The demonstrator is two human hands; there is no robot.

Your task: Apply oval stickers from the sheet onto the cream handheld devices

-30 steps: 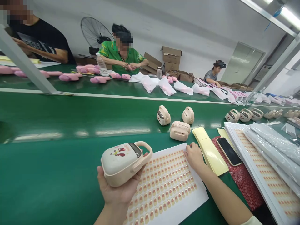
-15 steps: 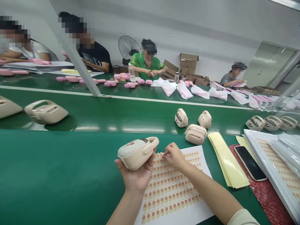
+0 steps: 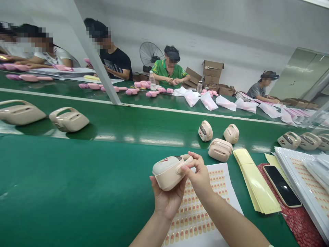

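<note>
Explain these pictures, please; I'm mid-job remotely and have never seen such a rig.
There is no robot: every picture comes from one camera on a person's head, looking forward and down. Their bare left hand holds a cream device; the bare right hand touches its handle. On the green table lie a white sheet of what look like small stickers, yellow paper strips and a phone on red wrapping. Similar devices stand beyond, and other people sit opposite.
</note>
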